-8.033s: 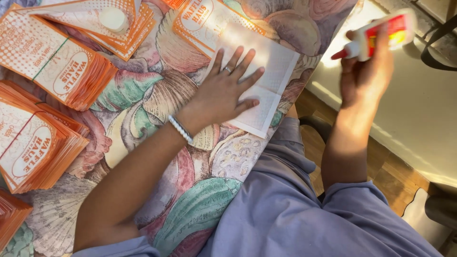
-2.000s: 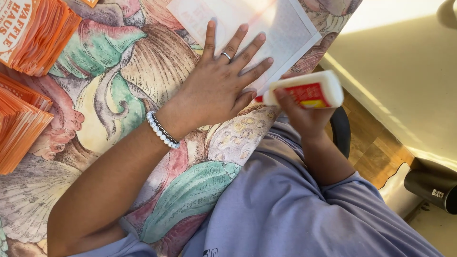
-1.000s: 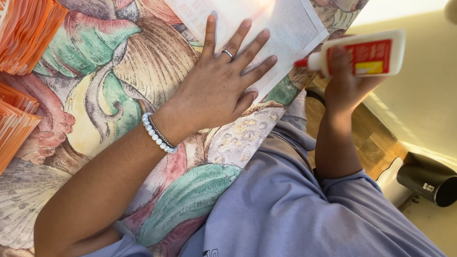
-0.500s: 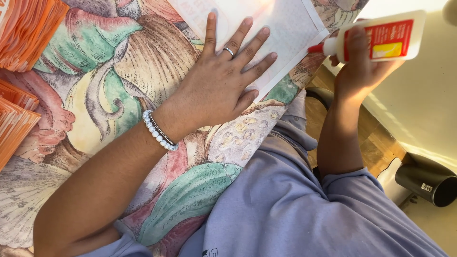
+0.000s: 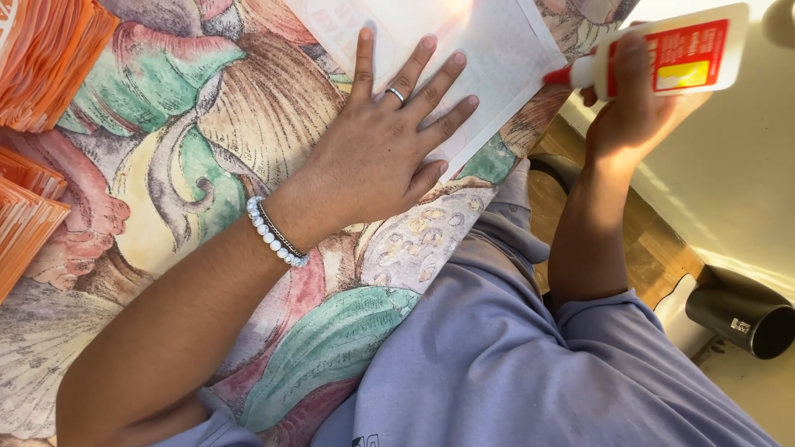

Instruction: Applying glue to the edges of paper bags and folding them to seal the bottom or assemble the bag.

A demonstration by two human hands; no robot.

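- The left hand (image 5: pixel 383 149) lies flat, palm down, fingers spread, pinning a white sheet of paper (image 5: pixel 489 50) to a table covered in a cloth (image 5: pixel 166 165) printed with large leaves in green, tan and pink.
- A ring sits on one finger of that hand, and a bracelet of pale beads (image 5: pixel 275 233) circles the wrist.
- The right hand (image 5: pixel 633 116) is closed around a white glue bottle (image 5: pixel 662 51), held on its side beyond the table's edge, just right of the sheet.
- The bottle's red nozzle (image 5: pixel 556 77) points toward the sheet's right edge, touching it or very nearly so.
- The bottle carries a red rectangular label with a small yellow patch.
- As for progress, no line of glue can be made out on the paper; bright sunlight washes out its surface, so any gluing already done cannot be judged. The sheet looks held ready, with the nozzle at its edge.
- Faint reddish print shows through the sheet near the fingertips.
- Far left of the left hand, stacks of orange paper packets (image 5: pixel 50 58) lie in fanned piles, apparently finished or waiting.
- Below the right forearm, lavender clothing (image 5: pixel 513 364) covers the lap, and a dark cylindrical container (image 5: pixel 741 319) lies on the floor.
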